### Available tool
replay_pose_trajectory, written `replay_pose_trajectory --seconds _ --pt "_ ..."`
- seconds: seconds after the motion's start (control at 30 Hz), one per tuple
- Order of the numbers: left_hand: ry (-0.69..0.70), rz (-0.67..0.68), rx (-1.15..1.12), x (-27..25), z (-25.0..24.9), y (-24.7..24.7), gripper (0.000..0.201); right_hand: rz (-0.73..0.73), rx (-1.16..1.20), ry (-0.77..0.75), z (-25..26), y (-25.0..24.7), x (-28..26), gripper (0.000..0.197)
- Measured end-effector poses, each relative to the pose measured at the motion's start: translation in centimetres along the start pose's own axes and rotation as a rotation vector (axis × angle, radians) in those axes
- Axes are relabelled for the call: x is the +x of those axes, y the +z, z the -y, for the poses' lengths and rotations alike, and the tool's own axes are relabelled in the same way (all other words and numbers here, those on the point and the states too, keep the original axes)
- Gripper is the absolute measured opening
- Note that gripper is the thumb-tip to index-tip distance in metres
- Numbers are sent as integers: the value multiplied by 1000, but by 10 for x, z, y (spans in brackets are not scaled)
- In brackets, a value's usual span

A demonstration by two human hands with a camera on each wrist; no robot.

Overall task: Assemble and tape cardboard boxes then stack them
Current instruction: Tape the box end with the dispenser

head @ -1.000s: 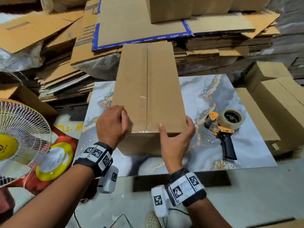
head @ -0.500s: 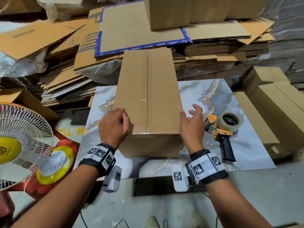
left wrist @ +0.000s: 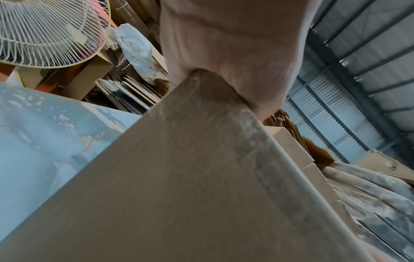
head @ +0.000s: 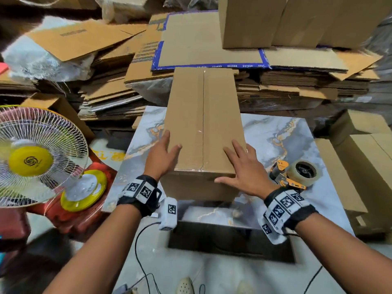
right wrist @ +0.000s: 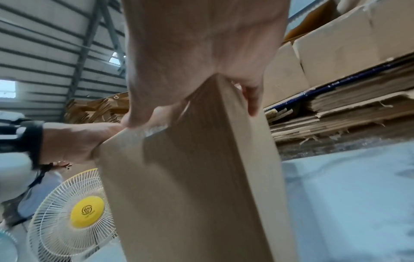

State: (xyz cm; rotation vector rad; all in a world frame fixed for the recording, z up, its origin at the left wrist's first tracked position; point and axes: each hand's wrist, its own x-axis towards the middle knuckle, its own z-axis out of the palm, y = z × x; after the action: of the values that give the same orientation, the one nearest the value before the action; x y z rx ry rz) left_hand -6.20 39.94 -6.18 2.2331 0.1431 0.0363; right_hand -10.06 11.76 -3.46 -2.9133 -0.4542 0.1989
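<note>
A marble bench [head: 286, 132] sits among piles of flat cardboard. The left hand [head: 162, 154] and right hand [head: 244, 168] lie flat with straight fingers on the near corners of the taped box [head: 203, 124] standing on it. Nothing grips the box, so a push could slide it into the tape gun [head: 297, 175] beside it.

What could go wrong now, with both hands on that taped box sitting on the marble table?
1. The box is long, and the left hand and right hand hold only its near end with flat fingers; lifted this way it might tip or slip.
2. The tape dispenser lies just right of the right hand; swinging the box that way could knock it off the table.
3. The fan stands close on the left.
</note>
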Motion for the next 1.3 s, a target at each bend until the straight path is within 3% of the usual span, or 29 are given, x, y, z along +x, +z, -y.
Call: replay_pose_trajectory --seconds 0.13,0.27,0.33,0.4,0.43,0.63,0.7,0.77,0.9,0.97,1.1,1.17,1.3 --pt "-66 -143 -3 -47 -4 5 71 76 -22 -186 -19 -8 17 104" --pt "-167 -230 57 -88 -17 19 69 90 -67 -177 -25 -20 40 95" --pt "-185 -222 145 -100 -31 28 66 32 -120 -151 -26 -30 47 68" --pt "-134 -155 222 -107 -48 40 61 -89 -116 -116 -29 -38 50 27" --pt "-93 -121 249 -108 -58 48 60 -125 -93 -89 -32 -42 51 19" --pt "131 209 209 -88 -93 87 59 -117 107 44 -36 -62 47 37" --pt "181 137 218 -79 -99 87 46 -103 125 18 -36 -64 43 37" --pt "215 -43 262 -69 -100 75 31 -85 125 -13 -35 -64 39 37" --pt "227 -254 406 -43 -84 27 24 -77 77 -93 -29 -53 32 42" --pt "144 -269 575 -27 -65 1 29 -69 66 -136 -19 -47 33 46" --pt "-191 -213 749 -11 -19 -29 48 -20 -80 -212 1 -35 45 44" --pt "-177 -201 784 -13 -14 -27 54 -11 -112 -180 2 -37 54 45" --pt "3 -177 776 -20 -33 -23 55 -52 -138 14 -11 -48 72 39"
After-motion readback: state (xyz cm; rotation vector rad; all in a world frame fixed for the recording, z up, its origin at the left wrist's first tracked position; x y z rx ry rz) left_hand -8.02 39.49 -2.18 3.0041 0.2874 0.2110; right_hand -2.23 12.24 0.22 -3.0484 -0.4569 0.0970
